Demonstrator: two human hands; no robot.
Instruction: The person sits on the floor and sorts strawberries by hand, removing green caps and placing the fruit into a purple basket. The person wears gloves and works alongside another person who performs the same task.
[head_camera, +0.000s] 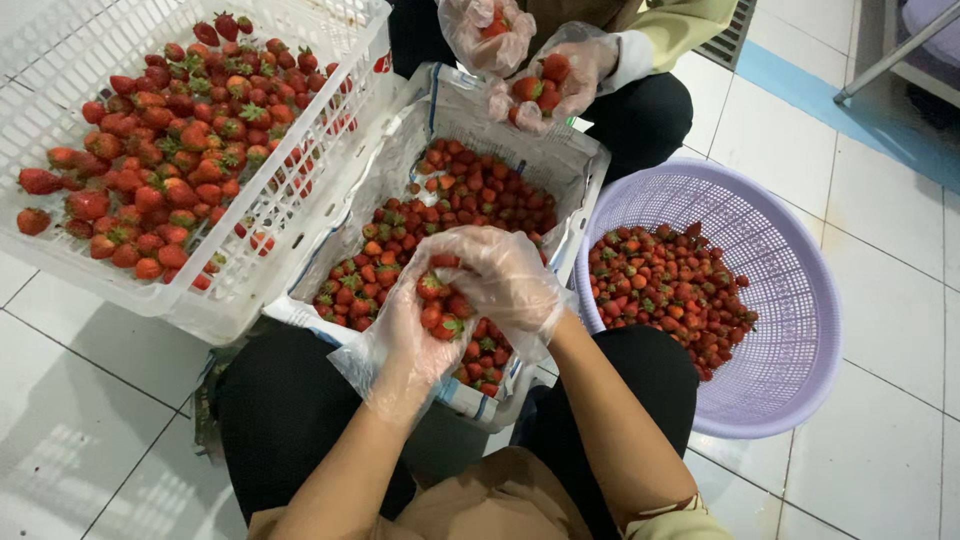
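Cupping strawberries (440, 305) between them, both gloved hands, left (410, 335) and right (505, 280), press together.

A white plastic lattice crate (300, 215) sits at the far left, heaped with large red strawberries (160, 150) with green caps. To the right stands a round lilac plastic basket (790, 300) with a perforated wall, holding smaller, darker strawberries (665, 290). On the far side a co-worker in dark trousers (640, 110) squats, clear plastic gloves (560, 85) cupping a few berries. Pale square floor tiles (880, 260) lie underneath, with a blue strip (830, 100) at the far right.
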